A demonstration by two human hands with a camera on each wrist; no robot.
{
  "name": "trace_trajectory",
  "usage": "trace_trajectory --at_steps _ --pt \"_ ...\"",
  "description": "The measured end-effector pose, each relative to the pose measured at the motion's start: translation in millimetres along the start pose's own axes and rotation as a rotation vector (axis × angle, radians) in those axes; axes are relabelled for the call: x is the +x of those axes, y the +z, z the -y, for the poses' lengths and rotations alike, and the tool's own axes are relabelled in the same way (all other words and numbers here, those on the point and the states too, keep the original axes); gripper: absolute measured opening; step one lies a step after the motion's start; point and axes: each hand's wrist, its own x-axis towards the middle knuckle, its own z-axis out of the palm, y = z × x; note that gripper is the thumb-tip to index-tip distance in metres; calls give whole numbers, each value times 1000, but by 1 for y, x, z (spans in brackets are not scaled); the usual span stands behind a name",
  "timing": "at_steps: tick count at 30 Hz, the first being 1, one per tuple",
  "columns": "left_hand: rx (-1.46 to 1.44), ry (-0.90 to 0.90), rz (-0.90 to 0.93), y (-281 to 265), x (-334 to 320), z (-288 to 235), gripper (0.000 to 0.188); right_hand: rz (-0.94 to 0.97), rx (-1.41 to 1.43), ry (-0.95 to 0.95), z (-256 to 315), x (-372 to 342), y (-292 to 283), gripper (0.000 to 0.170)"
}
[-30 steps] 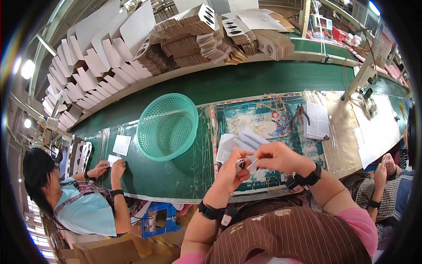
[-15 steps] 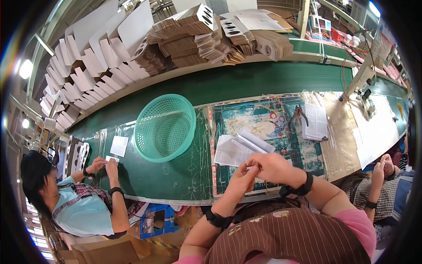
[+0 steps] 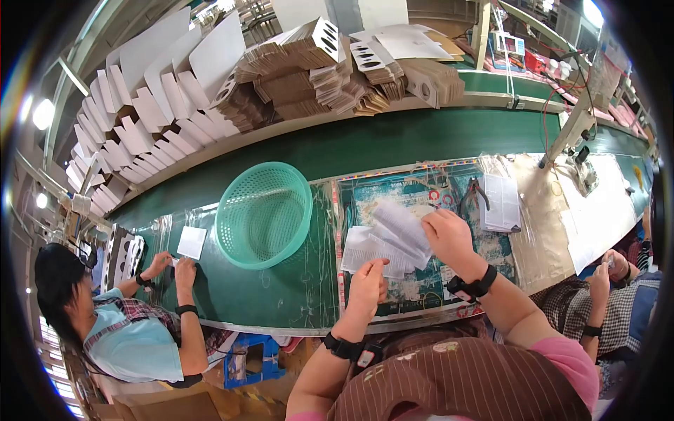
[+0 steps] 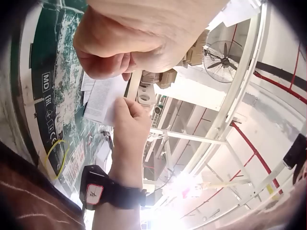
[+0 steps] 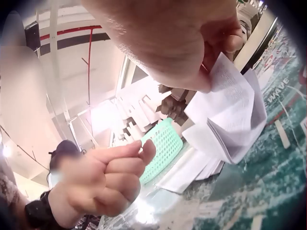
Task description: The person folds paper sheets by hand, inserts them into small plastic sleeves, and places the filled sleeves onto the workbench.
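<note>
My right hand [image 3: 451, 242] pinches the edge of a folded printed sheet [image 3: 399, 223], lifted at a slant over other printed sheets [image 3: 364, 251] on the work surface. In the right wrist view the held sheet [image 5: 232, 91] hangs partly unfolded from the fingers. My left hand [image 3: 366, 289] is just in front of the lower sheets, its fingers curled and thumb against the index finger; the right wrist view shows this hand [image 5: 108, 184] apart from the paper. Nothing plainly shows between its fingertips.
A green basket [image 3: 264, 216] stands left of the sheets. Pliers [image 3: 474, 194] and a stack of leaflets [image 3: 500, 203] lie to the right. Folded cardboard [image 3: 284, 81] fills the shelf behind. One person [image 3: 133, 330] works at left, another [image 3: 597, 298] at right.
My hands, together before, have moved apart. The right has gone up and taken hold of a folded sheet, which has risen and turned; the left has shifted slightly left and down.
</note>
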Motion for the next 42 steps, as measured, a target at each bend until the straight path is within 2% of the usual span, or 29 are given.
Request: trace_trajectory --at_steps 2,4,6,10,12,15,17,18,20,22,24,25,27,28,30,32,33,35,39,41,42 --pt "0 36 29 -2 7 -3 25 -64 95 40 0 5 -8 8" --pt "0 72 53 0 11 -6 26 39 411 293 4 6 -14 11" --pt "-57 120 144 11 8 -15 24 81 450 303 9 4 -13 11" --pt "-56 149 164 18 17 -13 21 202 506 313 26 -3 -14 12" --pt "-4 146 48 20 18 -13 21 198 519 281 30 -5 -14 13" --pt "18 139 -28 19 19 -12 23 303 558 291 33 -7 -14 17" --pt "-14 134 -38 20 17 -12 21 262 707 32 35 -11 -12 24" --pt "-47 130 -45 20 16 -13 18 264 708 32 37 -13 -12 24" --pt "-63 114 -24 17 16 -11 17 312 618 -91 44 -14 -14 30" --pt "-80 100 -2 15 15 -12 16 301 615 -98 48 -15 -14 30" --pt "-282 40 113 17 7 -17 15 288 611 -100 48 -16 -15 30" --pt "-281 38 113 18 2 -19 15 297 592 -97 48 -15 -16 30" --pt "-411 -23 121 21 -5 -22 26 305 572 -90 46 -17 -16 31" --pt "-412 -26 120 19 -4 -21 26 325 563 -81 46 -18 -16 29" --pt "-122 43 42 14 -1 -19 21 350 557 -76 46 -19 -14 28" --pt "-93 60 61 9 3 -16 21 231 801 186 45 -19 -10 22" --pt "-60 75 84 8 3 -16 21 233 802 187 42 -18 -8 22" --pt "-94 88 104 14 -4 -19 20 509 788 448 34 -17 -7 18" --pt "-190 160 93 11 1 -21 25 505 817 450 41 -23 -12 16" --pt "-250 169 84 7 1 -22 24 477 646 377 42 -22 -19 14" --pt "-304 181 80 5 2 -24 23 479 646 375 40 -22 -19 14"
